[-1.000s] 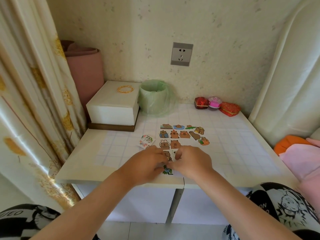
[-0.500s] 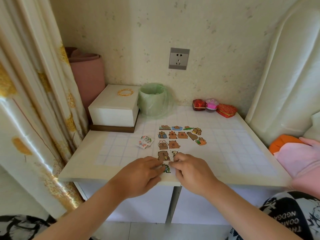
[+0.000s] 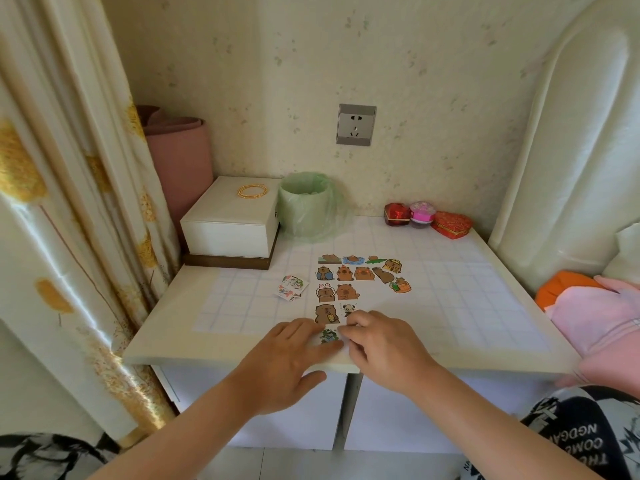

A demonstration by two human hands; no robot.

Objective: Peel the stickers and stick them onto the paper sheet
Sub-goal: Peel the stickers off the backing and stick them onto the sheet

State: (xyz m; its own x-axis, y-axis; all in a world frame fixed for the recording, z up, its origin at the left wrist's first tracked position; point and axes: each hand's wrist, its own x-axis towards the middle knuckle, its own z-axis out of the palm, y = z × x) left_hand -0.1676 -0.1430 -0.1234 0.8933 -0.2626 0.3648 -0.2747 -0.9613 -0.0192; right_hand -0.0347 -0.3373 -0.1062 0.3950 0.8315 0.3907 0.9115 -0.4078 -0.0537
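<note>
From the head camera, the step in hand looks to be pressing or peeling a small green sticker at the near edge of the paper sheet, and to do it well the left hand should pin the sheet flat while the right hand works 1 corner with a fingertip, slowly, so the thin paper does not lift or crease; that is a judgement from the pose. The left hand lies spread, palm down, its fingertips touching the sticker's left side, gripping nothing that shows. The right hand is curled, fingertips bunched at the sticker's right edge; whether it pinches a corner or only presses I cannot tell. The sheet is white with a pale blue grid and covers most of the white table. On it, beyond the hands, sit about 14 placed stickers, mostly brown cartoon animals in loose rows, with a small panda just beyond the right fingers. A little stack of unused stickers lies on the sheet to the left of the rows, apart from them. The risk, I judge, is a crooked or wrinkled sticker near the table edge.
</note>
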